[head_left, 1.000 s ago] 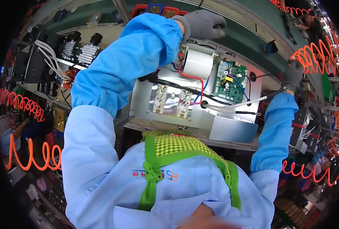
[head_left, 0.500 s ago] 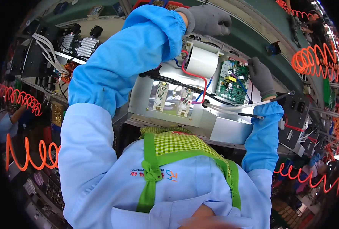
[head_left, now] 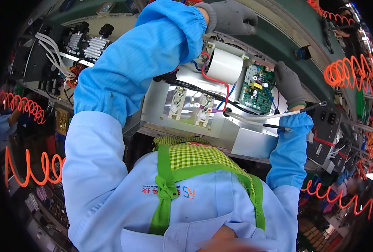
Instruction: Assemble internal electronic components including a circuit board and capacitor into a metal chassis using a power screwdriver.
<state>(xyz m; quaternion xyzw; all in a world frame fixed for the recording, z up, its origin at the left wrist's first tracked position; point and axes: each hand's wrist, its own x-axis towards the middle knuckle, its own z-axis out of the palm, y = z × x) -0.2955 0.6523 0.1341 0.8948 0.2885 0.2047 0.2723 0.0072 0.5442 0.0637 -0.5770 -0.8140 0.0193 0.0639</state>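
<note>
Across the open metal chassis [head_left: 253,143], which lies in front of the person's chest, both arms reach to the far side, apparently so that the hands clear the black cables [head_left: 203,93]. The left hand [head_left: 232,17], loosely curled, is just beyond the white cylinder [head_left: 225,66]; whether it grips anything cannot be told. The right hand [head_left: 288,84] bends beside the green circuit board [head_left: 252,99], its hold equally unclear. White cable [head_left: 285,114] crosses the right wrist, seemingly because that arm reaches beneath it.

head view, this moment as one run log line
left hand: near far edge of metal chassis | right hand: beside green circuit board | white cylinder: left of board | hand contact: unclear
</note>
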